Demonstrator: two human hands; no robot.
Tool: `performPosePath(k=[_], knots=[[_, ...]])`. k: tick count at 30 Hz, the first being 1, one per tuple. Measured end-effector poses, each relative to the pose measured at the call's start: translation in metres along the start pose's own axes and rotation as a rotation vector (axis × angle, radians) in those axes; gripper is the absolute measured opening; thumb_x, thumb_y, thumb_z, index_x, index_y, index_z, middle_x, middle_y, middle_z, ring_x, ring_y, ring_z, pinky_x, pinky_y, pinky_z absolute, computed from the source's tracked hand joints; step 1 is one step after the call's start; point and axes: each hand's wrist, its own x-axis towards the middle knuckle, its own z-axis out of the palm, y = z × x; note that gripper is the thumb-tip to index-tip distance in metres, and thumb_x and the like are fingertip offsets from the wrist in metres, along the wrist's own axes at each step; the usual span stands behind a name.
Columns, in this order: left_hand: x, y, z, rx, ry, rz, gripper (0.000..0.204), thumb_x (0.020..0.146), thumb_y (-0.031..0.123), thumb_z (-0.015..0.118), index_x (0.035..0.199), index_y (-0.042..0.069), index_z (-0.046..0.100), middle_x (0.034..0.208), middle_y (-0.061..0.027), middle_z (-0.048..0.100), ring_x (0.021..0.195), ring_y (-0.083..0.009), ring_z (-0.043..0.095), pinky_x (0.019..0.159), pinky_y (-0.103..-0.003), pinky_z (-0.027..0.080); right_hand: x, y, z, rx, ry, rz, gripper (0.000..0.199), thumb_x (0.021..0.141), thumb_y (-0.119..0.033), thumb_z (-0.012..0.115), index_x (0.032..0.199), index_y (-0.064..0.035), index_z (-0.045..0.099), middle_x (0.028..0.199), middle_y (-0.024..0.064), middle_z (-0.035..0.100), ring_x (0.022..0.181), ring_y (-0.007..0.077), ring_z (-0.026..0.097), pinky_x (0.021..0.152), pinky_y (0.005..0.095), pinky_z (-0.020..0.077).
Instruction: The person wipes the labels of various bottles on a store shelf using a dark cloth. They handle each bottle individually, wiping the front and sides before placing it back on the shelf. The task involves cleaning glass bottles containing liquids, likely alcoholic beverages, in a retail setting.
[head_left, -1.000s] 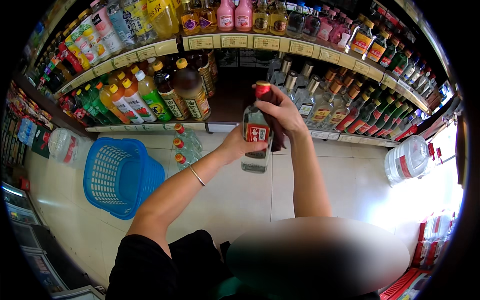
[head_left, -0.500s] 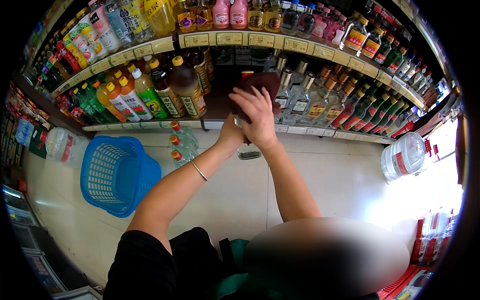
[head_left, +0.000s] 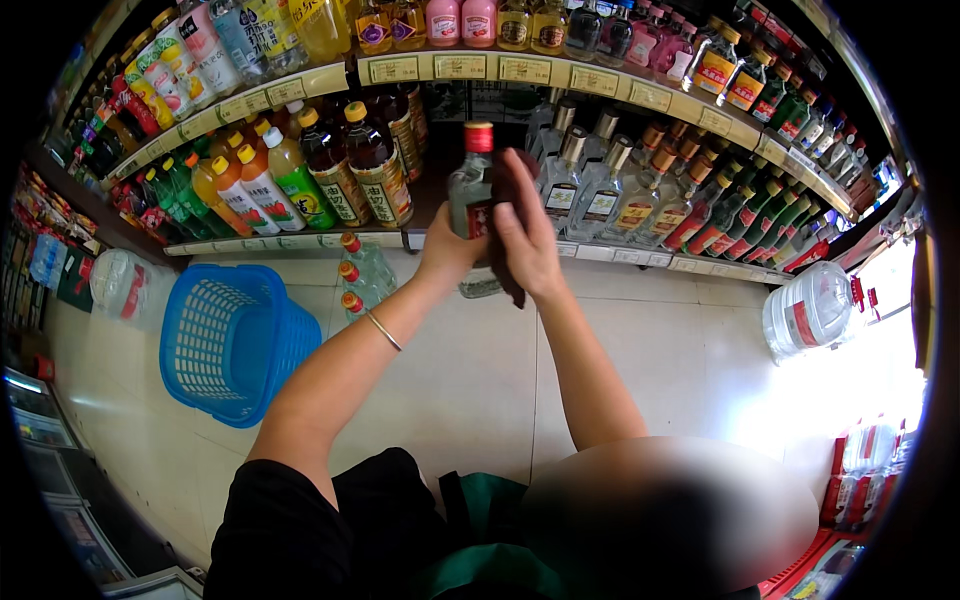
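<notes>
My left hand (head_left: 450,252) is wrapped round the lower part of a clear glass bottle (head_left: 468,192) with a red cap and a dark red label. The bottle stands upright in front of the lower shelf. At its right side, my right hand (head_left: 532,245) holds a dark maroon cloth (head_left: 515,182) against the glass, fingers pointing up along the cloth. Several similar clear bottles with red caps (head_left: 366,272) stand on the floor left of my forearm. Cloth and fingers hide part of the bottle's label.
A blue plastic basket (head_left: 292,340) sits on the floor at left. Ahead, the lower shelf (head_left: 440,215) carries brown tea bottles (head_left: 383,165) on the left and clear liquor bottles (head_left: 603,190) on the right. The upper shelf edge (head_left: 500,68) curves above my hands. Large water jugs (head_left: 805,312) stand at right.
My right hand and the cloth have come down from over the bottle's top to its right side. The red cap and upper glass now show. My left hand stays on the bottle.
</notes>
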Motion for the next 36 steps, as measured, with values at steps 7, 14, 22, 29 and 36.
performPosePath(k=[7, 14, 22, 29, 36], knots=[[-0.026, 0.023, -0.002, -0.260, -0.447, -0.156, 0.056, 0.078, 0.012, 0.080, 0.125, 0.003, 0.052, 0.113, -0.0053, 0.064, 0.102, -0.0143, 0.063, 0.090, -0.031, 0.052, 0.021, 0.002, -0.037, 0.556, -0.084, 0.509, 0.052, 0.091, -0.022, 0.071, 0.136, -0.0077, 0.050, 0.115, 0.0025, 0.064, 0.103, 0.0116, 0.060, 0.091, 0.0276, 0.0477], [-0.024, 0.009, -0.010, -0.416, -0.171, -0.057, 0.044, 0.085, 0.005, 0.071, 0.126, 0.004, 0.056, 0.112, -0.0044, 0.066, 0.103, -0.0133, 0.063, 0.093, -0.031, 0.051, -0.008, 0.011, 0.006, 0.724, 0.224, 0.518, 0.049, 0.101, -0.030, 0.057, 0.141, -0.0044, 0.045, 0.131, 0.0060, 0.055, 0.120, 0.0150, 0.050, 0.102, 0.0270, 0.0404], [-0.011, 0.021, -0.024, -0.379, 0.010, -0.003, 0.045, 0.081, 0.011, 0.079, 0.118, 0.006, 0.055, 0.105, -0.0024, 0.064, 0.095, -0.0108, 0.062, 0.085, -0.028, 0.053, -0.033, 0.040, 0.027, 0.688, 0.244, 0.929, 0.043, 0.106, -0.032, 0.042, 0.137, -0.0038, 0.047, 0.122, 0.0110, 0.060, 0.106, 0.0207, 0.060, 0.091, 0.0335, 0.0508], [0.003, 0.014, -0.026, -0.212, 0.130, 0.225, 0.051, 0.076, 0.012, 0.083, 0.117, 0.004, 0.054, 0.103, -0.0034, 0.064, 0.091, -0.0117, 0.062, 0.081, -0.029, 0.054, -0.044, 0.067, 0.029, 0.980, 0.249, 1.170, 0.037, 0.106, -0.027, 0.032, 0.127, -0.0006, 0.050, 0.114, 0.0170, 0.063, 0.105, 0.0282, 0.063, 0.086, 0.0388, 0.0559], [0.007, -0.006, -0.043, 0.003, 0.231, 0.247, 0.058, 0.076, 0.014, 0.085, 0.123, 0.005, 0.051, 0.108, -0.0039, 0.064, 0.097, -0.0128, 0.062, 0.084, -0.029, 0.052, -0.021, 0.024, 0.008, -0.415, -0.067, 0.289, 0.039, 0.088, -0.018, 0.061, 0.123, -0.0011, 0.064, 0.113, 0.0215, 0.062, 0.107, 0.0310, 0.063, 0.093, 0.0357, 0.0499]])
